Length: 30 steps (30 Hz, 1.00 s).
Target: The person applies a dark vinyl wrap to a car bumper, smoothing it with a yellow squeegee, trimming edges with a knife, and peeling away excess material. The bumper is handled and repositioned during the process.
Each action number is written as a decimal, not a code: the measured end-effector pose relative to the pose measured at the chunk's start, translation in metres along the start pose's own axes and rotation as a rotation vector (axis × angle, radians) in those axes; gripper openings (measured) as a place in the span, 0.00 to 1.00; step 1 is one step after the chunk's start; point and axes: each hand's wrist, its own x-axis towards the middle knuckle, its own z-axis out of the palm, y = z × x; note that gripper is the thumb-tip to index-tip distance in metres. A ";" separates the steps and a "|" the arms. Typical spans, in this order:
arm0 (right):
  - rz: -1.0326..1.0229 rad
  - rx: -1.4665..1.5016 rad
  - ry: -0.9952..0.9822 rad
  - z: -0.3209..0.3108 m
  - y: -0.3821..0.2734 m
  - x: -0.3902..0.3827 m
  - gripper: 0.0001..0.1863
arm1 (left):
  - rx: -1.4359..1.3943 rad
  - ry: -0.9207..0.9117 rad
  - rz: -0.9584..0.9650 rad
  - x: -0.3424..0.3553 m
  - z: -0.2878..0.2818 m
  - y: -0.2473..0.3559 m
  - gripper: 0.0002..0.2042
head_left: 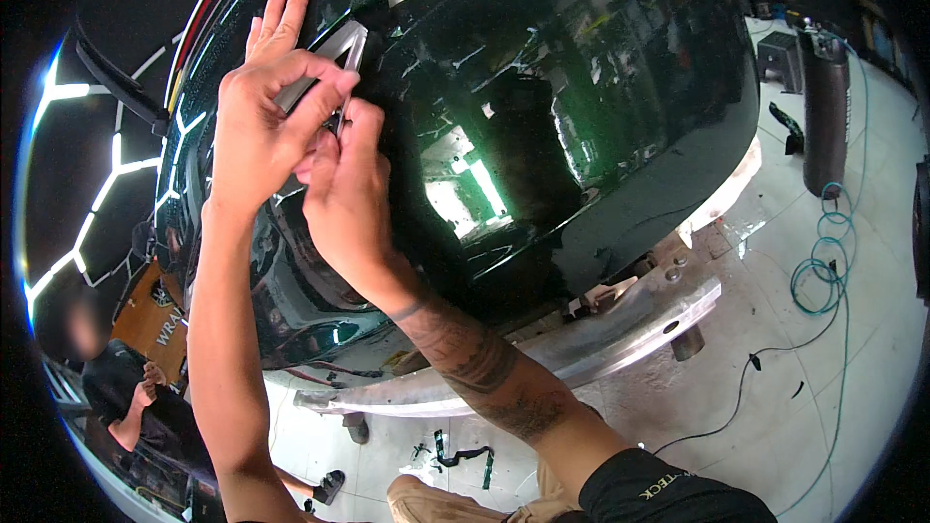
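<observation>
Left hand (pixel 254 116) three fingers extended, right hand (pixel 351 199) fingers curled; silver trim (pixel 342 40), green panel's (pixel 630 116) upper-left edge; pinch unclear.

We see our left hand (pixel 254 121) and our right hand (pixel 349 189) meeting each other at a silver, frame-like piece (pixel 355 42) on the glossy, dark green car body (pixel 630 97). What they hold, we cannot tell. Below, a bare metal beam (pixel 630 344) runs across. On the pale floor (pixel 678 407), a teal hose (pixel 838 271) lies coiled near a dark cylinder (pixel 826 121).
</observation>
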 end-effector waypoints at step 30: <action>-0.076 -0.419 -0.307 -0.141 -0.076 0.048 0.11 | -1.286 0.787 -0.917 0.032 0.089 0.077 0.10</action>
